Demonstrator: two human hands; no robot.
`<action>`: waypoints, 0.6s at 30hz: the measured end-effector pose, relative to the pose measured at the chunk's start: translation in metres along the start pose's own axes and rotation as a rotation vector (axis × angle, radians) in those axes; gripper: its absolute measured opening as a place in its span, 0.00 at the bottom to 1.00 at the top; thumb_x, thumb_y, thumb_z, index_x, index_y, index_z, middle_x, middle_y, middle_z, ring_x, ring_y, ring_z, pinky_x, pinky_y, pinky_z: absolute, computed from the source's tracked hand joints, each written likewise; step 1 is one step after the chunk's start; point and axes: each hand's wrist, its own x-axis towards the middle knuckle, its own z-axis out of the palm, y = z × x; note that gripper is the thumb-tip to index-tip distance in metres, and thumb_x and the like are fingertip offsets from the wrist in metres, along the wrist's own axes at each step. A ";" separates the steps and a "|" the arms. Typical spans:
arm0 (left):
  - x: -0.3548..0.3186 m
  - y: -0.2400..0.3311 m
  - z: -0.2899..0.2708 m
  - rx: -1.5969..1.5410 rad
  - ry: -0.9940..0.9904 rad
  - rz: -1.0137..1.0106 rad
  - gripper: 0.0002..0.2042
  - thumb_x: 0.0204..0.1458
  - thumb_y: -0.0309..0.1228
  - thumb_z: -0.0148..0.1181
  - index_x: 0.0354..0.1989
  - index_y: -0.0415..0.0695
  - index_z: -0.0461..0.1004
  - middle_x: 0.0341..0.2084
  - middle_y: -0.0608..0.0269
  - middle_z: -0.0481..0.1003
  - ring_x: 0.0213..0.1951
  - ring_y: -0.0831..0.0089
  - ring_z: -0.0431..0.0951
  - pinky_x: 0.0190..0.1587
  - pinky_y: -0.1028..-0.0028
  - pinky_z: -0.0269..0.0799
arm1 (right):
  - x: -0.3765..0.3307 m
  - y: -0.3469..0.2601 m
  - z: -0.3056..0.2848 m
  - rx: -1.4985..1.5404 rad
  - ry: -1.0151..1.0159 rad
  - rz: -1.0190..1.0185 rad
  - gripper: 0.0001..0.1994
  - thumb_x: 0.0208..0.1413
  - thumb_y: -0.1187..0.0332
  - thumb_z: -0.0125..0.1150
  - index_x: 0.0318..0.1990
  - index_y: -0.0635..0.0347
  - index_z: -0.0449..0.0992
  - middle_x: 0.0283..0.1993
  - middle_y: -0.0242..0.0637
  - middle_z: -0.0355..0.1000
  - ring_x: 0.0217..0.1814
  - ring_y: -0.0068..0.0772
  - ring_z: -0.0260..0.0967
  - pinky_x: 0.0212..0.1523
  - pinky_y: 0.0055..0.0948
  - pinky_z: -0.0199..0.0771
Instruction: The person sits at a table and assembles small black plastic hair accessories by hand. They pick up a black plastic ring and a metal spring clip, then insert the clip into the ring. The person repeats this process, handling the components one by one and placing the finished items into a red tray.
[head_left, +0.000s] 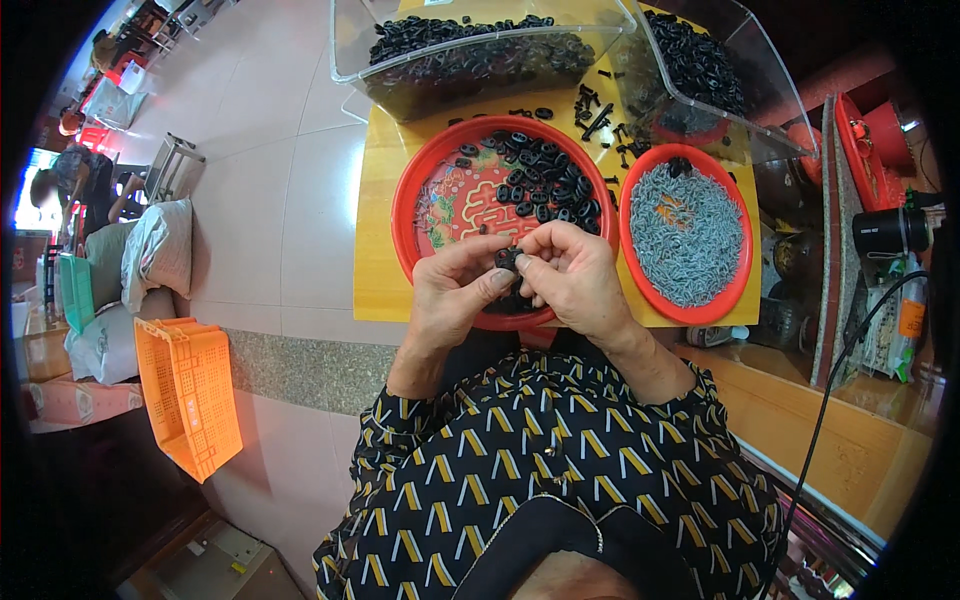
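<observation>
While the round red tray (402, 215) is serving as landmark, items are ranking as follows.

Yellow table (380, 290): extending beneath and around the tray.

Clear bins, two: one (352, 50) standing beyond the tray, the other (768, 90) beyond and to its right; both are holding black parts.

Red dish (690, 315): sitting just right of the tray, bearing silver screws (685, 235); the right hand is lying nearer to it.

Hands, two, bare, fingertips together: left hand (445, 290) pinching between thumb and forefinger; right hand (580, 275) touching from the right, whether gripping anything smaller being impossible to tell.

Loose black pieces (545, 180): heaping in the tray's right half, ahead of both hands.

Black piece (506, 258), one: resting in the left pinch, over the tray's near part, directly between the hands; fingers are hiding its long axis.
</observation>
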 end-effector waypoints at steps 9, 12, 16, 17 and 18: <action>-0.002 0.000 -0.002 -0.011 0.000 0.010 0.14 0.44 0.19 0.56 0.43 0.35 0.69 0.28 0.62 0.73 0.30 0.79 0.73 0.33 0.81 0.70 | 0.009 0.006 -0.011 0.230 -0.193 0.050 0.06 0.48 0.76 0.55 0.34 0.66 0.70 0.26 0.32 0.69 0.24 0.17 0.66 0.23 0.16 0.71; -0.002 0.002 -0.001 -0.014 -0.025 0.007 0.14 0.44 0.19 0.56 0.43 0.35 0.69 0.28 0.61 0.74 0.30 0.78 0.73 0.34 0.80 0.70 | 0.013 0.011 -0.019 0.348 -0.294 0.101 0.07 0.47 0.75 0.58 0.34 0.66 0.70 0.26 0.32 0.68 0.24 0.18 0.67 0.24 0.16 0.71; -0.006 0.007 0.004 0.039 -0.064 0.067 0.14 0.45 0.17 0.54 0.43 0.34 0.69 0.30 0.59 0.73 0.32 0.77 0.73 0.35 0.80 0.70 | 0.015 0.015 -0.022 0.430 -0.368 0.165 0.08 0.45 0.73 0.60 0.33 0.66 0.70 0.27 0.32 0.68 0.24 0.19 0.67 0.25 0.17 0.71; -0.006 0.007 0.004 0.076 -0.076 0.092 0.14 0.45 0.17 0.54 0.43 0.34 0.68 0.31 0.58 0.73 0.32 0.77 0.73 0.36 0.80 0.70 | 0.015 0.015 -0.023 0.440 -0.390 0.179 0.09 0.45 0.73 0.60 0.33 0.65 0.70 0.27 0.32 0.68 0.24 0.19 0.67 0.25 0.17 0.72; -0.008 0.007 0.005 0.084 -0.073 0.106 0.14 0.45 0.17 0.54 0.42 0.34 0.69 0.31 0.58 0.73 0.32 0.77 0.73 0.36 0.80 0.70 | 0.015 0.015 -0.023 0.436 -0.402 0.185 0.08 0.45 0.73 0.60 0.32 0.65 0.69 0.26 0.32 0.68 0.24 0.19 0.67 0.25 0.17 0.72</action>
